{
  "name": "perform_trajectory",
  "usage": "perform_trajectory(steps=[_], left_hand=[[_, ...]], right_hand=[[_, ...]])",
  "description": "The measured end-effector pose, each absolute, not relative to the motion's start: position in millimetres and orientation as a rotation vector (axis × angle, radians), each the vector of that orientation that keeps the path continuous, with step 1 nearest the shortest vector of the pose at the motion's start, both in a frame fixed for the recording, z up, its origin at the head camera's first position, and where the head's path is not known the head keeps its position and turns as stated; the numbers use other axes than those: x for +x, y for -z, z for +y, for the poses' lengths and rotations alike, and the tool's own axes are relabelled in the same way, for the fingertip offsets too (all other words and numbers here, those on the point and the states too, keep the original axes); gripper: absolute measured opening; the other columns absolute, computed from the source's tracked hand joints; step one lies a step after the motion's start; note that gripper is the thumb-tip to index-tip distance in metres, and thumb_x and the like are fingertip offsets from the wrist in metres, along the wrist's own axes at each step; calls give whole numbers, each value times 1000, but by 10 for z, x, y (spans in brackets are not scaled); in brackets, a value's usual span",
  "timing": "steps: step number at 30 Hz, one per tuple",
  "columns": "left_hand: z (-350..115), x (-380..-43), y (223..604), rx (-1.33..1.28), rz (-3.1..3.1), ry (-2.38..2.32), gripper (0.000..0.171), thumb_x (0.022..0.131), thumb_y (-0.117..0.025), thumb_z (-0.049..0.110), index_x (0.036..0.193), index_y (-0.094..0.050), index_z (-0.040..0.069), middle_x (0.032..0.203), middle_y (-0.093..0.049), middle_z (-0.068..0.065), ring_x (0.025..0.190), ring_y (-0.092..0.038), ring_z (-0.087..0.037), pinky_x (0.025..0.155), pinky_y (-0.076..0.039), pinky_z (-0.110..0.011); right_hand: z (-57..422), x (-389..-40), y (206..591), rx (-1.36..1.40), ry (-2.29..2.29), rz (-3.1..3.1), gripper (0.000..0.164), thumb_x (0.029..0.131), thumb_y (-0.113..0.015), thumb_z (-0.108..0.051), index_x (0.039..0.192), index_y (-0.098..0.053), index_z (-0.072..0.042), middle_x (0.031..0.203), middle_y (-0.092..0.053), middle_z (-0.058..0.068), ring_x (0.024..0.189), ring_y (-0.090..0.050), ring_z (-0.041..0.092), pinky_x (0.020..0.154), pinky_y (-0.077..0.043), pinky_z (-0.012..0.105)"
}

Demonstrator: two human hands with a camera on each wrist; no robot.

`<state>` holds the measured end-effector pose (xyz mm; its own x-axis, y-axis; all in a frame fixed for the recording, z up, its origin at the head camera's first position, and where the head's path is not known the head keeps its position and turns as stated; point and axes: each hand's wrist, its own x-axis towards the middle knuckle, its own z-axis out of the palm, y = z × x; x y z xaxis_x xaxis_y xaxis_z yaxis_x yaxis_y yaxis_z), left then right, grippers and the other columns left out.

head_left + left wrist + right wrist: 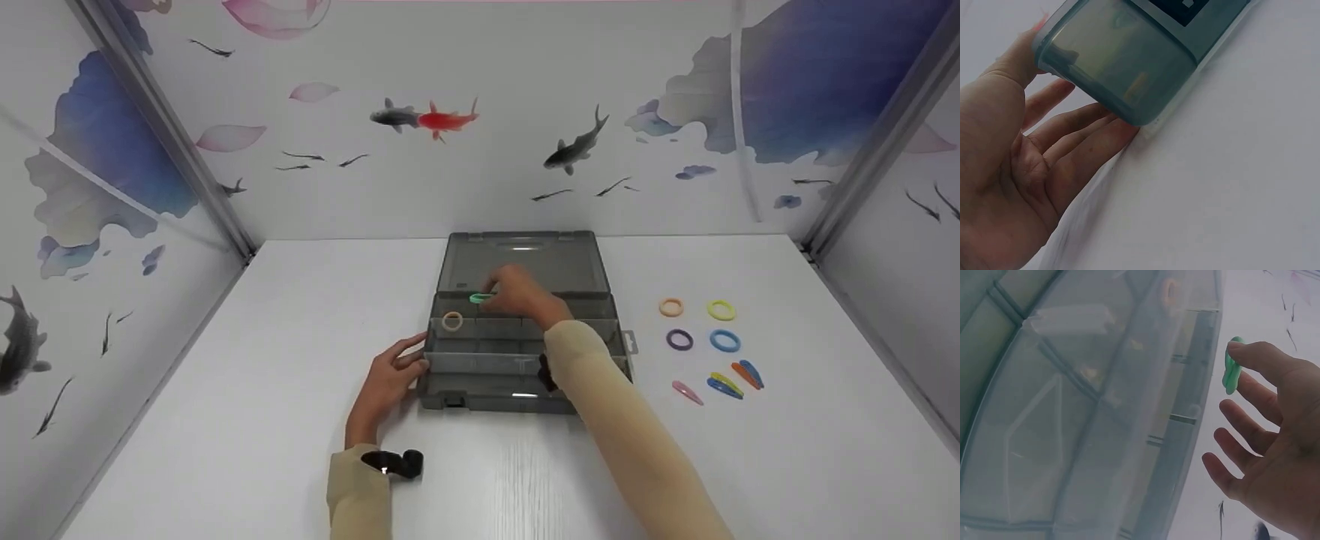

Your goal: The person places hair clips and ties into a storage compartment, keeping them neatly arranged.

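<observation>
My right hand (521,294) pinches a green hair tie (1232,367) between thumb and index finger, above the back row of a grey see-through compartment box (491,403). In the right wrist view the other fingers of that hand are spread, apart from the tie. My left hand (388,382) rests against the box's left side, thumb at the upper edge. Its fingers (1086,135) lie fairly straight along the lower wall in the left wrist view. A pale orange hair tie (452,322) is in the box at the left. The box's lid (521,262) lies folded back.
Right of the box lie an orange hair tie (671,307), a yellow one (721,310), a purple one (679,340) and a blue one (725,340). Nearer are a pink snap clip (687,392) and several other coloured clips (725,385). A patterned wall (495,202) stands behind.
</observation>
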<state>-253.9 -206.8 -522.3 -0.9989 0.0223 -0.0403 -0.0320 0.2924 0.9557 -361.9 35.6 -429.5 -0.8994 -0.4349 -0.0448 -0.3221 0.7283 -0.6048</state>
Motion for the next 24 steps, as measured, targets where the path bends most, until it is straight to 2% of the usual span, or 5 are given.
perform_trajectory(steps=[8, 17, 20, 24], left_hand=[[-2060, -2555, 5211, -29, 2462, -1866, 52, 94, -62, 10, 144, -55, 22, 143, -57, -21, 133, -56, -36, 110, -43, -56], [-2059, -2578, 5235, -49, 2452, -1865, 52, 95, -60, 9, 146, -53, 18, 146, -54, -22, 135, -54, -37, 111, -41, -57], [-2057, -2571, 5243, -42, 2438, -1879, 53, 95, -59, 7, 147, -52, 14, 145, -54, -23, 134, -54, -38, 110, -42, -57], [-2062, -2544, 5243, -46, 2414, -1897, 52, 95, -60, 8, 146, -53, 16, 143, -56, -23, 133, -56, -38, 106, -46, -56]], right_hand=[[293, -3657, 4372, -578, 834, 2755, 28, 91, -73, -19, 115, -74, -4, 126, -68, 16, 116, -64, 32, 97, -53, 45], [242, -3634, 4373, -556, 852, 2734, 31, 91, -75, -20, 117, -73, -4, 123, -70, 12, 116, -63, 30, 102, -50, 47], [221, -3624, 4386, -568, 824, 2749, 32, 90, -75, -22, 117, -73, -5, 122, -71, 12, 116, -63, 30, 105, -46, 49], [197, -3611, 4411, -590, 801, 2743, 38, 91, -74, -26, 123, -70, -5, 125, -70, 12, 120, -62, 31, 106, -45, 50]])
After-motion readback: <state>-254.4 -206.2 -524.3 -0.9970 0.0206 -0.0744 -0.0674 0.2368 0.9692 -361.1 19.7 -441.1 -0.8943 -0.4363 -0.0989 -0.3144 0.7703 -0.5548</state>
